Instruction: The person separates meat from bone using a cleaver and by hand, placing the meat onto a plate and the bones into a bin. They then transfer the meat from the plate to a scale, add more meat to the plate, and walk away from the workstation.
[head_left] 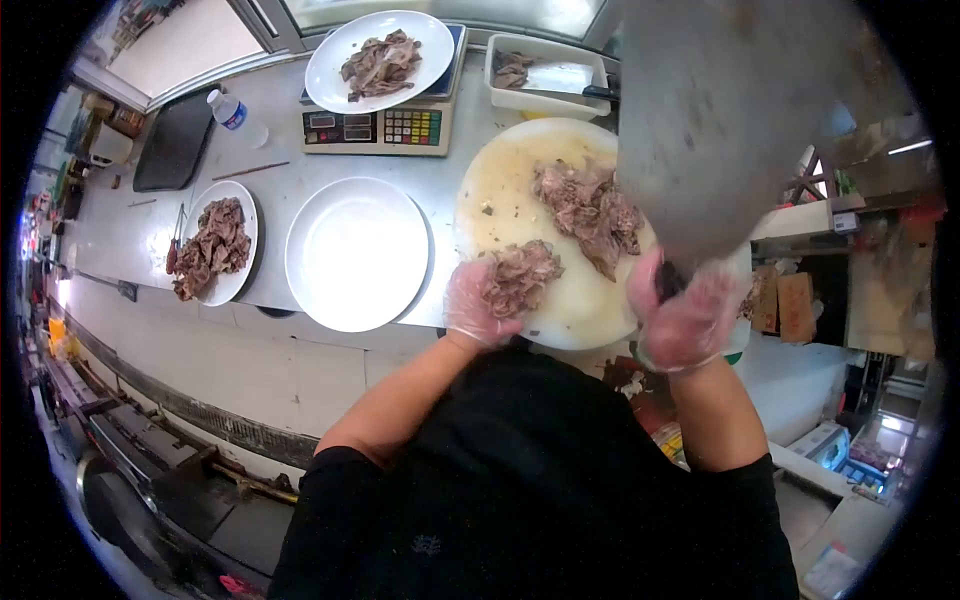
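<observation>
My left hand point(474, 306), in a clear plastic glove, cups the near-left side of a small pile of cooked sliced meat point(524, 276). That pile rests on the round, pale cutting board point(490, 215). A larger heap of meat point(590, 208) lies farther back on the same board, apart from my left hand. My right hand point(692, 318), also gloved, is closed round the dark handle of a cleaver. The broad grey cleaver blade point(735, 120) is raised close to the camera and hides part of the board's right side and the area behind it.
Left of the board stands a white plate point(357, 255); beyond it is a plate of meat point(222, 248). Another meat plate point(380, 62) sits on a scale point(375, 130). A white tub point(548, 98) holds meat and a knife. A bottle point(238, 118) stands by a black tray point(174, 140).
</observation>
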